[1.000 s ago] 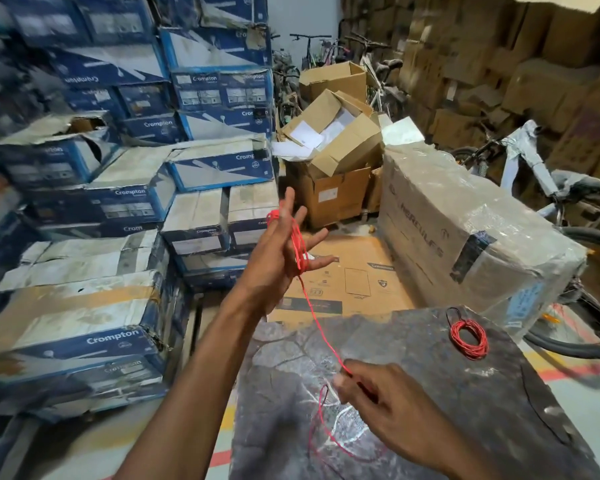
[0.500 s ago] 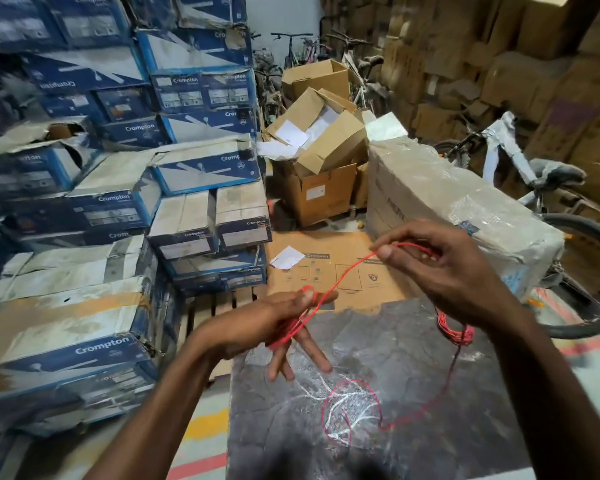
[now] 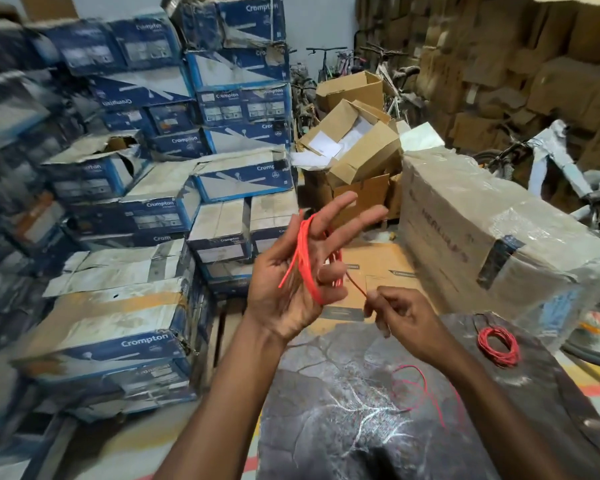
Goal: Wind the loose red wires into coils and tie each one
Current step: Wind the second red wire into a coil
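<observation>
My left hand (image 3: 291, 282) is raised, palm toward me, fingers spread upward, with several turns of red wire (image 3: 305, 258) looped around the fingers. My right hand (image 3: 406, 317) sits just right of and below it, pinching the same wire between thumb and fingers; a short taut stretch runs up to the loops. The wire's loose tail (image 3: 420, 386) lies curled on the dark plastic-wrapped surface (image 3: 343, 393) below my right forearm. A finished red coil (image 3: 498, 345) rests on that surface at the right.
Stacks of blue Crompton boxes (image 3: 118, 341) fill the left. A large plastic-wrapped carton (image 3: 492, 237) stands at right, open brown cartons (image 3: 357, 150) behind, bicycles (image 3: 551, 161) at back and right. Flat cardboard (image 3: 385, 271) covers the floor ahead.
My left hand rose from low and flat to upright with more wire turns on it. My right hand dropped from the upper right to just beside the left, and the loose tail got shorter.
</observation>
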